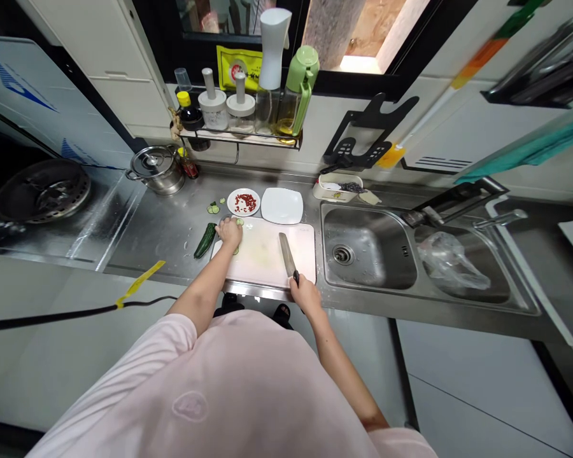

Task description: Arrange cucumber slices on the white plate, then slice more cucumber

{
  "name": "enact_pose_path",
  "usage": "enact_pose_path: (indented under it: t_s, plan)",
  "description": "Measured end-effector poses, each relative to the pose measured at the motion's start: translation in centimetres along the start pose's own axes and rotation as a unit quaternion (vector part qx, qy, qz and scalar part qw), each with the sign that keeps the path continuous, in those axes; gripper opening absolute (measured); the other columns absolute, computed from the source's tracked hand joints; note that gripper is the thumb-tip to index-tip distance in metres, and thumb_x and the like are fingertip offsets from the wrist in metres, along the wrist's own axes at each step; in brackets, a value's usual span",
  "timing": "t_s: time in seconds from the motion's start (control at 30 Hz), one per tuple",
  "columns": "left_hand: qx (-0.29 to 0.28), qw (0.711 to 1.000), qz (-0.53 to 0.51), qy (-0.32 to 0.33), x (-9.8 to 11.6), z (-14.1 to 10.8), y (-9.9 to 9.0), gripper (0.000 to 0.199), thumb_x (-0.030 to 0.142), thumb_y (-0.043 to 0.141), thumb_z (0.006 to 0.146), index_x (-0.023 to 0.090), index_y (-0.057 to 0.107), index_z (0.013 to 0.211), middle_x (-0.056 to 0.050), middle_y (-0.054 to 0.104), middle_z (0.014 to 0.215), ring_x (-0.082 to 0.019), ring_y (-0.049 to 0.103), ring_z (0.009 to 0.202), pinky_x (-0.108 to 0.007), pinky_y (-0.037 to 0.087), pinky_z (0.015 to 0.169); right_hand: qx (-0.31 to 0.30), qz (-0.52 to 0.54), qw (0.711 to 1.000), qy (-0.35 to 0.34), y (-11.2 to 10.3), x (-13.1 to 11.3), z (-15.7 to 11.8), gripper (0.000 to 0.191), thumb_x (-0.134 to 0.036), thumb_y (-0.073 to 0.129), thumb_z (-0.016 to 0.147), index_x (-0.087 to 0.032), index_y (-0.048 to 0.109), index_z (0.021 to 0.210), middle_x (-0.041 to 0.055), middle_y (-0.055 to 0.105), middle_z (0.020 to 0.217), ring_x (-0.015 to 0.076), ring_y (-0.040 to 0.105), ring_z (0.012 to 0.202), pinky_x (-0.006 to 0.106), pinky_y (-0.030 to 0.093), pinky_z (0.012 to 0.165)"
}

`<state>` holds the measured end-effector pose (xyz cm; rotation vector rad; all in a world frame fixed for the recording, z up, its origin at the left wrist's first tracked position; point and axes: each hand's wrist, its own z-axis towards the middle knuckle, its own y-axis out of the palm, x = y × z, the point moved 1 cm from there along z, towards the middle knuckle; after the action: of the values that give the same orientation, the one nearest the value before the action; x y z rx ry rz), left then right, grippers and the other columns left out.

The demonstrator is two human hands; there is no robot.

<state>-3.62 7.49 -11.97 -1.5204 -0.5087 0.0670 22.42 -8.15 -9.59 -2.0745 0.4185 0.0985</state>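
At the left end of the white cutting board [262, 254], my left hand [230, 233] is closed down over cucumber slices, most of them hidden under it. One pale green slice [239, 222] shows by the fingers. A dark green piece of cucumber [205, 240] lies on the counter just left of the board. My right hand [305, 296] grips the black handle of a kitchen knife [287, 252] at the board's front right. The blade rests along the board, pointing away from me. Wet marks show on the board's middle.
Behind the board are a white plate of chopped red pieces [246, 203] and a bare white plate [281, 205]. Cucumber scraps [213, 208] lie to their left. A steel pot [157, 169] stands back left. The sink [370, 248] is right; a bottle rack [241, 137] hangs above.
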Motion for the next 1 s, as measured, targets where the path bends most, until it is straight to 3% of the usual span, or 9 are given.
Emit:
enact_pose_path:
  t_s: [0.4, 0.7, 1.0]
  plan:
    - [0.006, 0.998, -0.061, -0.021, 0.7, -0.1, -0.3, 0.024, 0.019, 0.044, 0.085, 0.024, 0.062, 0.1, -0.007, 0.066, 0.103, -0.024, 0.055, 0.102, -0.037, 0.033, 0.087, 0.0, -0.014, 1.0, -0.004, -0.1, -0.1, -0.1, 0.04, -0.042, 0.028, 0.095, -0.018, 0.056, 0.112, 0.0124, 0.066, 0.102, 0.0231, 0.062, 0.097, 0.03, 0.041, 0.079]
    - [-0.111, 0.975, -0.192, 0.01, 2.4, -2.2, 1.8, 0.021, 0.02, 0.054, 0.077, 0.026, 0.066, 0.094, 0.0, 0.07, 0.087, -0.017, 0.061, 0.083, -0.026, 0.041, 0.071, 0.001, -0.018, 1.0, -0.009, 0.0, -0.1, 0.0, 0.041, -0.042, 0.028, 0.095, -0.017, 0.055, 0.113, 0.0134, 0.066, 0.102, 0.024, 0.062, 0.097, 0.03, 0.041, 0.079]
    - [-0.135, 0.974, -0.173, 0.048, 2.9, -4.4, 3.5, 0.022, 0.017, 0.054, 0.077, 0.024, 0.068, 0.092, -0.002, 0.07, 0.087, -0.018, 0.062, 0.085, -0.028, 0.044, 0.075, 0.0, -0.019, 1.0, -0.008, -0.1, -0.3, -0.1, 0.041, -0.042, 0.027, 0.095, -0.017, 0.055, 0.113, 0.0127, 0.066, 0.101, 0.0236, 0.062, 0.096, 0.031, 0.04, 0.079]
